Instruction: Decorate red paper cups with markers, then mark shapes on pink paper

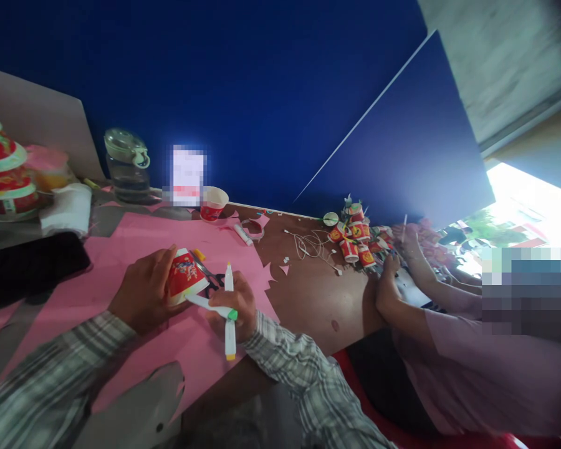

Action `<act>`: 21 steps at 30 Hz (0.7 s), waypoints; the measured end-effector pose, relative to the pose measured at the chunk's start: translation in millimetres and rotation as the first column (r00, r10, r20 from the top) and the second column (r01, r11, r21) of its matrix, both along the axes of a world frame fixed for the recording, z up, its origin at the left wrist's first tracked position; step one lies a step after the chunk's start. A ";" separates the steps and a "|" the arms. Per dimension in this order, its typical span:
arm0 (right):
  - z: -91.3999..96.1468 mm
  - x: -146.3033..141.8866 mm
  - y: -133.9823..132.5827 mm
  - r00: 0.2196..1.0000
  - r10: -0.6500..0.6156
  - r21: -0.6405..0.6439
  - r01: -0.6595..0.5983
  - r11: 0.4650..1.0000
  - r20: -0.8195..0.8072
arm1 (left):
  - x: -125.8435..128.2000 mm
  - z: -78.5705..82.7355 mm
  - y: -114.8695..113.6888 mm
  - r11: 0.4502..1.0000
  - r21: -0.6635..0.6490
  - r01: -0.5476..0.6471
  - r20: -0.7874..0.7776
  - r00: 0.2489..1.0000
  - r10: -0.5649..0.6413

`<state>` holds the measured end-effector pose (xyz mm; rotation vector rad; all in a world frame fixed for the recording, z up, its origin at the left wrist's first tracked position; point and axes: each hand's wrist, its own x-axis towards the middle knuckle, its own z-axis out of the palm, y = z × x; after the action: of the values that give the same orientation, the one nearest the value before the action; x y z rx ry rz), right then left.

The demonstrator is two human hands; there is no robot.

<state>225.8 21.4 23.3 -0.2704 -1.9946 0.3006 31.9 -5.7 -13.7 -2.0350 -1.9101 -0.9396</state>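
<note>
My left hand (144, 293) is wrapped round a red and white paper cup (183, 277), holding it on its side over a pink paper sheet (135, 249). My right hand (236, 307) is closed on two white marker pens (229, 312), one upright with a yellow end, one lying across with a green band. Black scissors (211, 280) lie on the pink sheet just behind the cup.
A brown table (318, 293) carries a white cable (308, 244), a pile of red cups (353, 240), another red cup (212, 204), a water jar (127, 165), stacked cups (2, 174) and a black phone (28, 265). A co-worker's arms (402, 287) rest at the right.
</note>
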 end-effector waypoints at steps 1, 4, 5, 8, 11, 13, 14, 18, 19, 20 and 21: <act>-0.6 0.0 0.0 1.000 -0.005 -0.015 0.005 1.000 0.004 | 0.5 0.7 -0.2 1.000 -0.001 -0.006 0.007 1.000 0.006; -2.4 -0.2 0.2 1.000 -0.009 -0.029 0.009 1.000 0.006 | 1.9 2.3 -0.6 1.000 -0.001 -0.018 0.017 1.000 0.018; -2.8 -0.3 0.5 1.000 -0.003 -0.019 0.003 1.000 0.007 | 2.1 2.4 -0.5 1.000 0.002 -0.018 0.016 1.000 0.018; -2.8 -0.9 1.4 1.000 0.011 0.011 -0.011 1.000 -0.011 | 2.0 2.2 -0.4 1.000 0.010 -0.011 0.007 1.000 0.011; -1.6 -1.5 1.9 0.999 -0.014 0.019 0.015 1.000 -0.037 | 1.8 1.9 -0.6 1.000 -0.006 -0.025 0.003 1.000 0.025; -0.4 -1.9 2.0 0.998 -0.036 0.027 0.038 0.999 -0.049 | 1.8 1.5 -0.8 1.000 -0.005 -0.030 0.003 1.000 0.030; 0.2 -2.1 2.1 0.998 -0.044 0.029 0.046 0.999 -0.054 | 1.8 1.3 -0.9 1.000 -0.005 -0.030 0.004 1.000 0.030; 2.5 -2.7 2.5 0.997 -0.063 0.024 0.064 0.998 -0.046 | 1.7 -0.2 -0.9 0.999 -0.024 -0.043 -0.004 0.999 0.043; 2.9 -2.8 2.6 0.997 -0.065 0.022 0.066 0.998 -0.041 | 1.7 -0.4 -0.9 0.999 -0.020 -0.045 -0.001 0.999 0.045; 3.1 -2.7 2.8 0.997 -0.064 0.020 0.065 0.998 -0.042 | 1.7 -0.5 -0.8 0.999 -0.017 -0.043 0.004 0.999 0.044; 3.0 -2.7 2.9 0.997 -0.062 0.016 0.062 0.998 -0.044 | 1.6 -0.5 -0.8 0.999 -0.014 -0.040 0.011 0.999 0.040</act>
<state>223.1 24.3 26.3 -0.3114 -1.9415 0.2473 33.5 -6.5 -14.2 -1.9951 -1.9611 -0.9327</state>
